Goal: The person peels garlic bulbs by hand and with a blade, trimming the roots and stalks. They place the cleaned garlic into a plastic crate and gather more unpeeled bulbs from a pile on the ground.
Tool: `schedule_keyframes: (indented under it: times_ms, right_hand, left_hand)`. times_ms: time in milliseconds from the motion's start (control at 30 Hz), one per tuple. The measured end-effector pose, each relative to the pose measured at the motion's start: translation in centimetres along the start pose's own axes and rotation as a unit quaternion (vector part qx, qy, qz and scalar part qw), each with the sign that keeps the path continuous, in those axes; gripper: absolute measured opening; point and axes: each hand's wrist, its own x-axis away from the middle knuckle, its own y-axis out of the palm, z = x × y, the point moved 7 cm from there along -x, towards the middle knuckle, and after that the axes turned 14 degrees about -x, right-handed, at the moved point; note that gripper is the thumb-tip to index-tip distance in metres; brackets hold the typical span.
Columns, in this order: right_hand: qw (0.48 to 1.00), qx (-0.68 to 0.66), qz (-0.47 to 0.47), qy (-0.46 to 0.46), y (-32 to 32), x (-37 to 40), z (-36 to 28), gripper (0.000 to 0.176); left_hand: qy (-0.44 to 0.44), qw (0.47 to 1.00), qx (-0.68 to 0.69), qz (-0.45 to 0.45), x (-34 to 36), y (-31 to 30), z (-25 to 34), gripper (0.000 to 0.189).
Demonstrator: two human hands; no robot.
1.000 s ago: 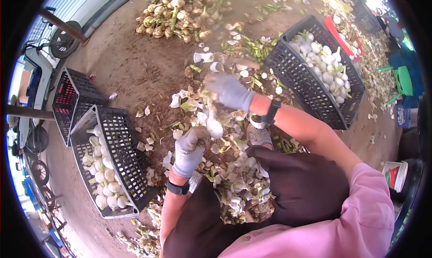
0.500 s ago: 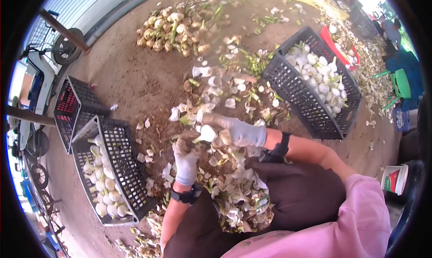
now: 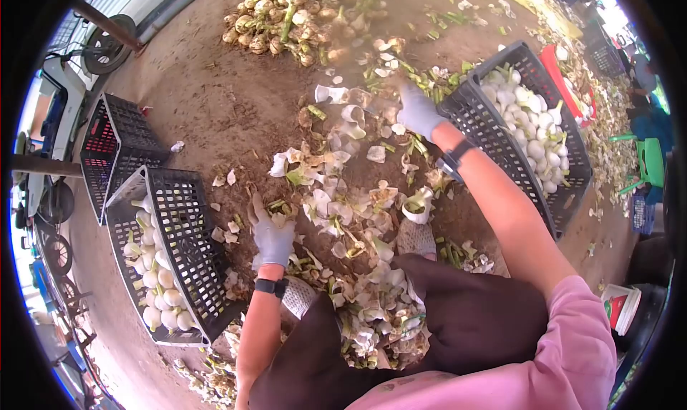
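Note:
My left hand (image 3: 273,240), in a pale grey glove with brown-stained fingers, is low over the ground, its fingers apart. Greenish-brown garlic peel (image 3: 281,208) shows between its thumb and fingers. My right hand (image 3: 418,111), also gloved, is stretched forward beside the near left corner of the right black crate (image 3: 494,134); its fingers are smeared by motion. Peeled white garlic bulbs (image 3: 529,124) fill that crate. Between my hands, loose garlic skins (image 3: 333,210) litter the ground, and more peelings (image 3: 383,317) are heaped between my legs.
At left stands a tilted black crate (image 3: 189,256) holding white garlic bulbs (image 3: 159,281), with another black crate (image 3: 122,138) behind. Unpeeled garlic (image 3: 275,16) is piled ahead. A green chair (image 3: 650,161) and a white bucket (image 3: 621,306) are at right.
My hands have moved apart from the white garlic bulb they were on: the right forward to the right crate, the left down and left. The bulb no longer shows between them.

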Motion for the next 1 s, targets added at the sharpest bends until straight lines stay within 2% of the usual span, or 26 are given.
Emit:
schedule_keyframes:
  times_ms: [100, 167, 233, 300, 367, 400, 433, 467, 500, 533, 567, 600, 633, 700, 733, 800, 867, 900, 933, 967, 1000]
  right_hand:
    - [0.986, 0.123, -0.095, 0.057, 4.4, -1.3, 2.5, 0.059]
    - [0.987, 0.154, -0.034, 0.018, 4.1, -0.7, 1.3, 0.06]
    - [0.987, 0.156, 0.002, 0.029, 4.2, -0.2, 2.1, 0.059]
    - [0.99, 0.136, 0.004, -0.028, 4.2, 0.3, 2.3, 0.057]
    - [0.997, -0.002, 0.052, -0.056, 3.4, 1.7, 2.9, 0.052]
    - [0.993, -0.062, 0.084, -0.055, 2.9, 2.5, 3.3, 0.051]
    - [0.984, -0.121, 0.114, -0.055, 2.3, 3.0, 3.9, 0.049]
    - [0.975, -0.168, 0.145, -0.033, 1.7, 3.1, 5.0, 0.048]
    - [0.961, -0.214, 0.175, -0.009, 1.4, 3.1, 6.3, 0.048]
    - [0.944, -0.26, 0.205, 0.014, 1.1, 3.0, 8.0, 0.047]
    - [0.96, -0.028, 0.277, -0.015, 0.1, 2.9, 8.9, 0.051]
    - [0.967, -0.047, 0.242, 0.057, 0.8, 2.3, 11.4, 0.055]
    - [0.968, -0.068, 0.205, 0.13, 1.4, 1.7, 12.6, 0.058]
    - [0.971, -0.009, 0.151, 0.184, 2.5, 1.7, 11.6, 0.062]
    - [0.97, 0.021, 0.12, 0.208, 2.9, 2.2, 10.4, 0.063]
    - [0.988, -0.028, 0.12, 0.096, 4.0, 3.2, 8.2, 0.064]
    - [0.991, -0.114, 0.077, -0.005, 5.8, 4.4, 7.2, 0.063]
    - [0.983, -0.17, 0.043, -0.052, 5.7, 5.1, 4.8, 0.062]
    - [0.983, -0.168, -0.073, -0.021, 6.8, 6.2, 3.2, 0.062]
    - [0.968, -0.163, -0.189, 0.009, 7.7, 7.5, 1.2, 0.061]
    - [0.957, -0.185, -0.222, -0.026, 8.5, 8.7, 0.4, 0.06]
  left_hand:
    - [-0.102, 0.989, 0.035, -0.1, -1.2, 0.2, -1.1, 0.099]
    - [-0.08, 0.99, 0.028, -0.111, -2.1, 1.1, -1.0, 0.103]
    - [-0.089, 0.983, 0.042, -0.158, -2.2, 0.8, 0.9, 0.102]
    - [0.004, 0.99, 0.049, -0.128, -2.1, 2.7, 1.2, 0.098]
    - [0.08, 0.988, 0.029, -0.128, -1.6, 4.6, 1.9, 0.088]
    - [0.166, 0.978, -0.005, -0.127, -1.1, 5.0, 3.3, 0.08]
    - [0.156, 0.964, 0.001, -0.214, -0.1, 5.7, 4.2, 0.073]
    - [0.195, 0.956, 0.033, -0.217, 0.8, 5.2, 6.0, 0.069]
    - [0.256, 0.927, 0.077, -0.264, 2.1, 5.4, 7.3, 0.066]
    - [0.247, 0.9, 0.078, -0.351, 4.1, 6.6, 7.5, 0.064]
    - [0.299, 0.855, 0.085, -0.415, 6.4, 8.2, 7.4, 0.063]
    - [0.318, 0.8, 0.158, -0.484, 7.1, 5.6, 10.0, 0.065]
    - [0.341, 0.73, 0.197, -0.559, 8.4, 5.8, 10.2, 0.067]
    - [0.349, 0.705, 0.224, -0.575, 7.7, 5.0, 9.7, 0.068]
    - [0.312, 0.746, 0.198, -0.554, 5.3, 3.5, 9.6, 0.07]
    - [0.232, 0.818, 0.145, -0.506, -0.8, -1.2, 9.2, 0.074]
    - [0.241, 0.903, 0.107, -0.338, -7.0, -1.3, 5.5, 0.071]
    - [0.187, 0.951, 0.067, -0.238, -10.0, -2.8, 4.1, 0.069]
    - [0.166, 0.964, 0.025, -0.206, -12.8, -3.9, 3.1, 0.071]
    - [0.105, 0.969, -0.042, -0.22, -15.5, -3.8, 1.6, 0.086]
    - [0.118, 0.976, -0.076, -0.167, -18.1, -4.3, 0.8, 0.091]
